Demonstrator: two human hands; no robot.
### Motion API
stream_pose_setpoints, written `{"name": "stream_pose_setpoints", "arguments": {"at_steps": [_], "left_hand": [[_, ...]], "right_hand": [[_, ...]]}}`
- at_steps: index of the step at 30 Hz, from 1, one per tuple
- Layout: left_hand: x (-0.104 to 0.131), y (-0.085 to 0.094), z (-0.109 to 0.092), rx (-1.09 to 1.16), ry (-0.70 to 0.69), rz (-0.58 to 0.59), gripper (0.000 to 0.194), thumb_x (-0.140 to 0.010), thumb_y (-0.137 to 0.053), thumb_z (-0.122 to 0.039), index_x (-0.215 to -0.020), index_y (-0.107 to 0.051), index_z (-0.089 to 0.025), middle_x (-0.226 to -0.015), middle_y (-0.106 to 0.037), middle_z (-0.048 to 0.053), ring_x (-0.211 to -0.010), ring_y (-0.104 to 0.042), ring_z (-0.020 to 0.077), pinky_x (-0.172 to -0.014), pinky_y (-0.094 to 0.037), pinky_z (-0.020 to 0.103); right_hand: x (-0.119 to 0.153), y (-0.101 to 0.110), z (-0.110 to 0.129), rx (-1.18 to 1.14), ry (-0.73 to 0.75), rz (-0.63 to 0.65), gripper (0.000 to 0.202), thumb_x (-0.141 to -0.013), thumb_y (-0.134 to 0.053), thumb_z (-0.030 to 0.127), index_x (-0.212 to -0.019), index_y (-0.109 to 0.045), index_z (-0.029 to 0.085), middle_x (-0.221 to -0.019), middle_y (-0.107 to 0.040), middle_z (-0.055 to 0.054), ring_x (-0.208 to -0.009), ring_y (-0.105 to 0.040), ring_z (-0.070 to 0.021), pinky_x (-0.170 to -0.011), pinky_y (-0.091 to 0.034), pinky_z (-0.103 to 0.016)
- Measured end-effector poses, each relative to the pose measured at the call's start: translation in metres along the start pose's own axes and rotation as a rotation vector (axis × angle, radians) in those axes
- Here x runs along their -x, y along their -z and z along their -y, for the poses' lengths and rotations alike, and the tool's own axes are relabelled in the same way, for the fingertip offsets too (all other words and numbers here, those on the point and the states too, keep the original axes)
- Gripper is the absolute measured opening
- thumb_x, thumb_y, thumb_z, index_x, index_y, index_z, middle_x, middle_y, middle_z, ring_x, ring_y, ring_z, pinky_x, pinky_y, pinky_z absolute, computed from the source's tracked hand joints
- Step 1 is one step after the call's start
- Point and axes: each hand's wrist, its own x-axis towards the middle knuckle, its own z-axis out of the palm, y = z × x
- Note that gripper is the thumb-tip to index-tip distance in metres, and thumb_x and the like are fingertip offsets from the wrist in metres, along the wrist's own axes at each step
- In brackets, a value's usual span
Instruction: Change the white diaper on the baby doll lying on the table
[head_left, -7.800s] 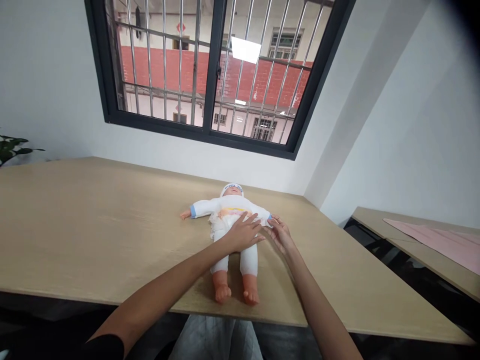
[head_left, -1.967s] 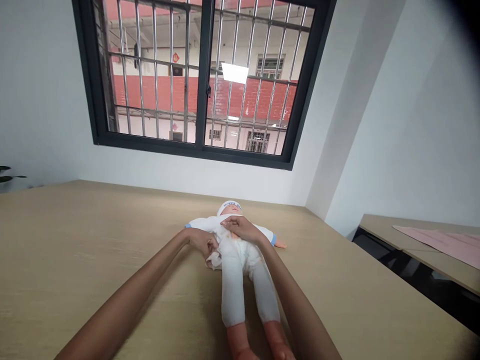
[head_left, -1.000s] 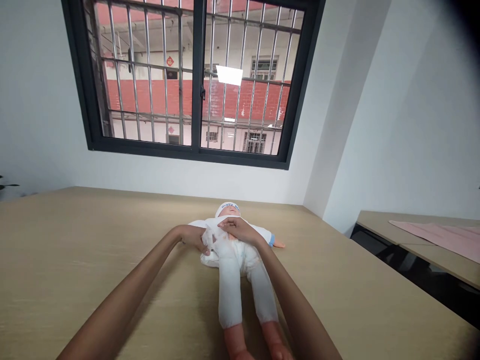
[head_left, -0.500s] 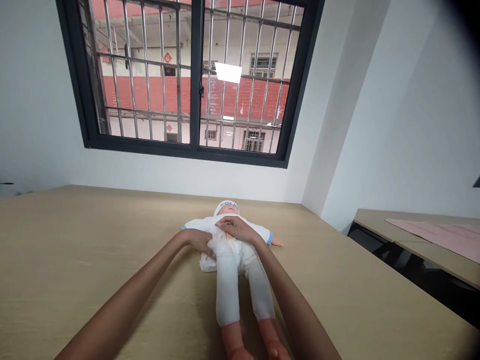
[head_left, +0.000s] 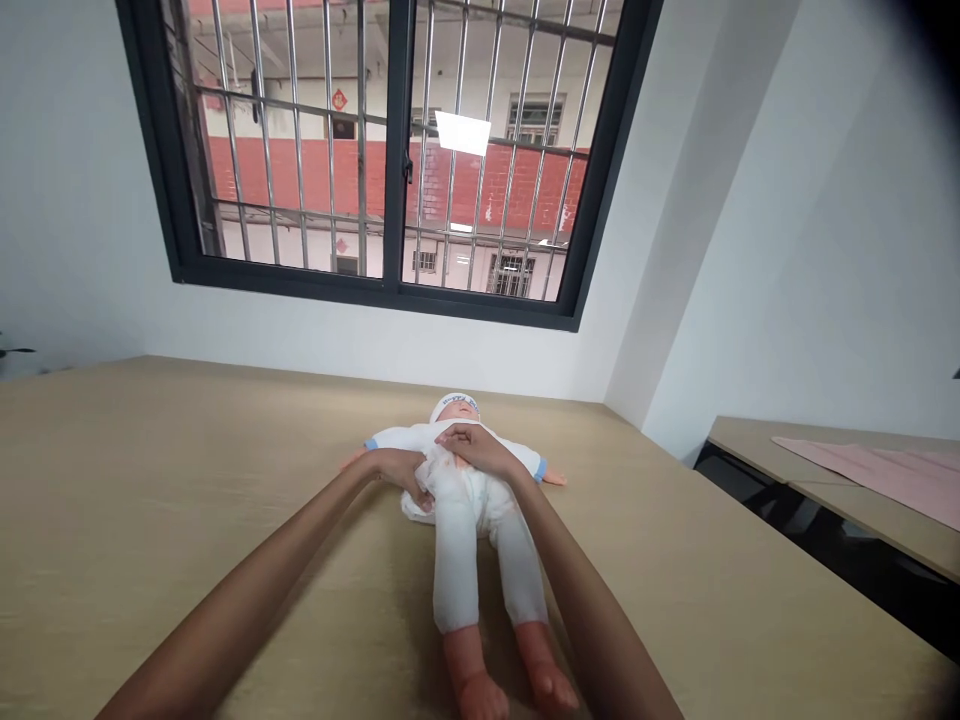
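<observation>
Saw the doll point(head_left: 456, 560) face up on the table point(head_left: 225, 420), legs pointing toward the wearer. Found the left hand point(head_left: 401, 468) beside the doll's hip, fingers bent narrow against the bunched frill point(head_left: 416, 508); could not tell whether pinching it or merely pressing. Found the right hand point(head_left: 480, 450) across the doll's belly, fingers narrow and curled near the hem of the shirt point(head_left: 397, 437); could not tell, likewise, whether gripping any cloth. Noticed the pink cloth point(head_left: 885, 475) well apart from the doll, off to the right

Judged the frill most at risk: looked thin, so might have torn or stretched under a hard tug, especially if caught beneath the doll's hip. Might also have twisted the doll sideways by pulling on one side with too light a press from the right hand. Could have ruffled or dragged up the shirt with a sliding right palm, or snagged both layers together, being so crowded at the doll's waist and partly hidden by the hands
</observation>
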Motion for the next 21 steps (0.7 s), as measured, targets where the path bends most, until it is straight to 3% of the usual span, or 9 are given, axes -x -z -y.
{"name": "stream_pose_setpoints", "arguments": {"at_steps": [3,10,16,21], "left_hand": [[0.0,0.002,0.003,0.091,-0.041,0.003,0.038,-0.051,-0.075,-0.031,-0.083,-0.06,-0.015,-0.086,-0.064,-0.001,-0.087,-0.057,0.0185,-0.078,-0.043,0.024],[0.015,0.013,-0.003,-0.026,-0.047,-0.156,0.037,-0.055,-0.072,-0.041,-0.079,-0.058,-0.017,-0.077,-0.06,-0.004,-0.078,-0.054,0.0159,-0.069,-0.039,0.021],[0.017,0.012,-0.009,-0.099,-0.018,-0.017,0.042,-0.059,-0.068,-0.049,-0.087,-0.061,-0.019,-0.086,-0.063,-0.003,-0.086,-0.055,0.0171,-0.074,-0.04,0.022],[0.005,0.003,-0.006,-0.198,-0.013,-0.044,0.049,-0.057,-0.071,-0.047,-0.097,-0.06,-0.02,-0.099,-0.063,0.001,-0.092,-0.056,0.0199,-0.076,-0.041,0.023]], "right_hand": [[-0.001,0.0,-0.002,-0.002,0.015,0.003,0.028,-0.08,-0.054,0.039,-0.088,-0.064,0.014,-0.095,-0.065,-0.006,-0.09,-0.058,-0.0172,-0.081,-0.043,-0.03],[-0.005,0.0,-0.011,-0.011,0.032,0.006,0.028,-0.081,-0.053,0.04,-0.089,-0.064,0.015,-0.096,-0.065,-0.007,-0.091,-0.059,-0.018,-0.081,-0.044,-0.03],[-0.006,-0.002,-0.012,0.02,0.053,0.012,0.027,-0.082,-0.052,0.039,-0.091,-0.064,0.016,-0.098,-0.065,-0.006,-0.093,-0.059,-0.0181,-0.083,-0.044,-0.032],[-0.005,-0.003,-0.008,0.01,0.051,0.012,0.025,-0.082,-0.052,0.037,-0.09,-0.064,0.016,-0.1,-0.065,-0.007,-0.094,-0.059,-0.0185,-0.083,-0.045,-0.03]]}}
